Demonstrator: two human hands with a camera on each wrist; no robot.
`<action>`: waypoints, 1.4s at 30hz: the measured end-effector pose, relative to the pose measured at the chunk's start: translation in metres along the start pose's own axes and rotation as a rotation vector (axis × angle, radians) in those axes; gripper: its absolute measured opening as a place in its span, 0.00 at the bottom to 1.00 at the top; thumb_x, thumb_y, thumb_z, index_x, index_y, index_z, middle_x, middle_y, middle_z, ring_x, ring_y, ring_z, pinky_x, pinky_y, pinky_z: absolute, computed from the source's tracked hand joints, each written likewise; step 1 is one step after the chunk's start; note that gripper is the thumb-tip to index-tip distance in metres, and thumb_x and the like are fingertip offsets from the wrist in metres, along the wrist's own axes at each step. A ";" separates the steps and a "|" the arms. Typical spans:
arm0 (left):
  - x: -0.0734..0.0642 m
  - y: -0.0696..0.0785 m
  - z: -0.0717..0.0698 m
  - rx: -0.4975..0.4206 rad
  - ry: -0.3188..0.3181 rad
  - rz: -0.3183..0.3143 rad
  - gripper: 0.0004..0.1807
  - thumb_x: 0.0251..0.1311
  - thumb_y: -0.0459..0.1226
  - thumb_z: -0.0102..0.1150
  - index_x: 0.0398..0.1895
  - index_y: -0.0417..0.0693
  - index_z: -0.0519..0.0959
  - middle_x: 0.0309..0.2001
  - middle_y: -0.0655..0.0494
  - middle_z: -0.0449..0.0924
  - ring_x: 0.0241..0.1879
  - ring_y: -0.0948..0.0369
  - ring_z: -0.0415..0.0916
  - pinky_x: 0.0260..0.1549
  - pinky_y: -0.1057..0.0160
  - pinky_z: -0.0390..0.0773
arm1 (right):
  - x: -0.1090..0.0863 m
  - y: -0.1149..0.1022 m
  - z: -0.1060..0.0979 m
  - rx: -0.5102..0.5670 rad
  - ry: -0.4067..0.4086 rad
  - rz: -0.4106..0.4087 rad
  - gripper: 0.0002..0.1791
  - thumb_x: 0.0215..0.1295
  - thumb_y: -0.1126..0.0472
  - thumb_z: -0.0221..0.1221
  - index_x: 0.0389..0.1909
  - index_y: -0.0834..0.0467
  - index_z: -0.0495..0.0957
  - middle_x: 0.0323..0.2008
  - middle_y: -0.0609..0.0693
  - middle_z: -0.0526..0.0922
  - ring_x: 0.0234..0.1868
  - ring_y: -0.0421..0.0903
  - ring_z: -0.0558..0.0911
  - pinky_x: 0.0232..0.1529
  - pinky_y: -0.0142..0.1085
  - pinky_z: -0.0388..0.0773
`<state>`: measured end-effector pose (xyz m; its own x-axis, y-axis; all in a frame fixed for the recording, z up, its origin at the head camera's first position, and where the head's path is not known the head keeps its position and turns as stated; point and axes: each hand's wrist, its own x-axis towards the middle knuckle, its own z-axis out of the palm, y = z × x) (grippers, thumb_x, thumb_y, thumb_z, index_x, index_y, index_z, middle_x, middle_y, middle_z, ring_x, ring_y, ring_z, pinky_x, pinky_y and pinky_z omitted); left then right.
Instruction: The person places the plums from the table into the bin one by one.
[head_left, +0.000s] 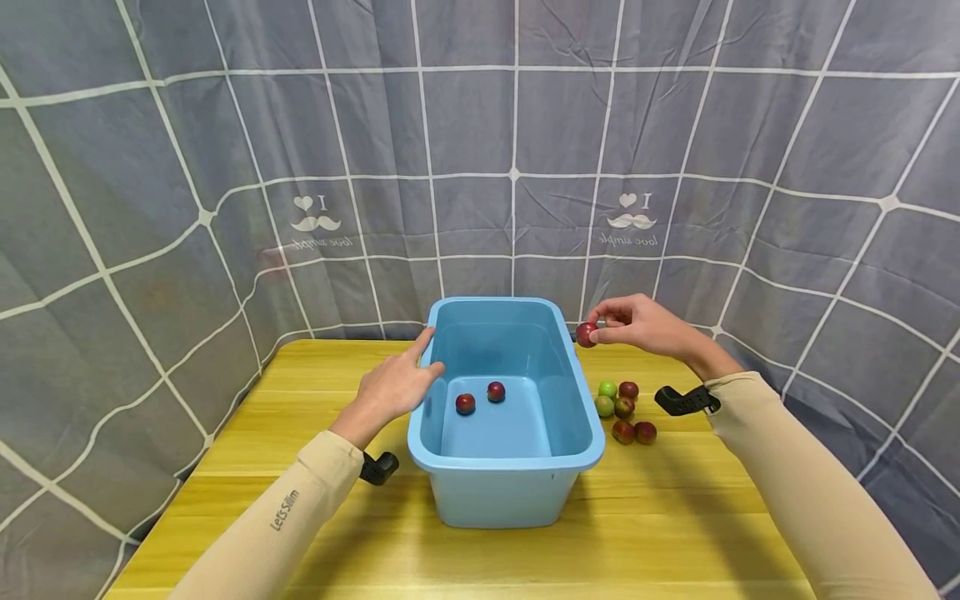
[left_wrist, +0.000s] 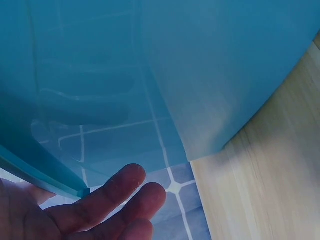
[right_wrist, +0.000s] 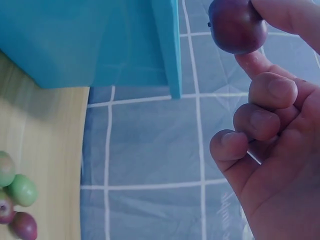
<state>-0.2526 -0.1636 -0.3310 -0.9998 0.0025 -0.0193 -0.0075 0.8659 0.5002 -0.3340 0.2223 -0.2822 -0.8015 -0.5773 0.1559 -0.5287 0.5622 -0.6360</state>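
My right hand [head_left: 641,323] pinches a dark red plum [head_left: 587,334] between thumb and forefinger, just outside the right rim of a light blue plastic tub [head_left: 495,496]. In the right wrist view the same plum [right_wrist: 237,26] shows at the top, and the other fingers are curled beneath it. My left hand [head_left: 396,382] rests at the tub's left rim, thumb over the inner side. Its fingers [left_wrist: 117,192] look fairly straight below the rim in the left wrist view. Inside the tub, a red plum [head_left: 465,404] and another red plum [head_left: 496,392] lie apart on the floor.
Right of the tub, several red and green plums [head_left: 624,407] sit grouped on the yellow wooden table [head_left: 337,533]. A grey curtain [head_left: 472,125] with white grid lines hangs behind and at both sides. Each wrist carries a black strap [head_left: 686,401].
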 end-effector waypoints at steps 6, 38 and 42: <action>0.000 0.000 0.000 -0.002 0.003 0.001 0.41 0.66 0.58 0.41 0.82 0.72 0.43 0.26 0.49 0.74 0.24 0.54 0.73 0.21 0.57 0.68 | 0.016 -0.013 0.000 -0.025 -0.056 -0.037 0.11 0.66 0.53 0.65 0.46 0.53 0.84 0.21 0.48 0.67 0.21 0.41 0.64 0.27 0.33 0.63; -0.003 -0.003 0.002 -0.001 -0.003 -0.008 0.41 0.67 0.57 0.41 0.82 0.72 0.42 0.26 0.49 0.73 0.24 0.54 0.72 0.21 0.58 0.67 | 0.104 -0.064 0.042 -0.191 -0.291 -0.061 0.11 0.62 0.50 0.67 0.38 0.53 0.83 0.18 0.46 0.69 0.20 0.42 0.66 0.26 0.35 0.61; -0.001 0.000 0.001 -0.008 0.004 -0.001 0.41 0.67 0.57 0.41 0.82 0.71 0.43 0.27 0.49 0.74 0.24 0.54 0.73 0.21 0.57 0.67 | 0.113 -0.066 0.047 -0.209 -0.316 -0.056 0.11 0.62 0.50 0.67 0.37 0.53 0.83 0.19 0.46 0.71 0.21 0.42 0.67 0.26 0.35 0.62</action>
<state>-0.2513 -0.1631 -0.3321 -0.9999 0.0000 -0.0161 -0.0082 0.8618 0.5072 -0.3766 0.0923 -0.2580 -0.6613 -0.7463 -0.0753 -0.6408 0.6143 -0.4604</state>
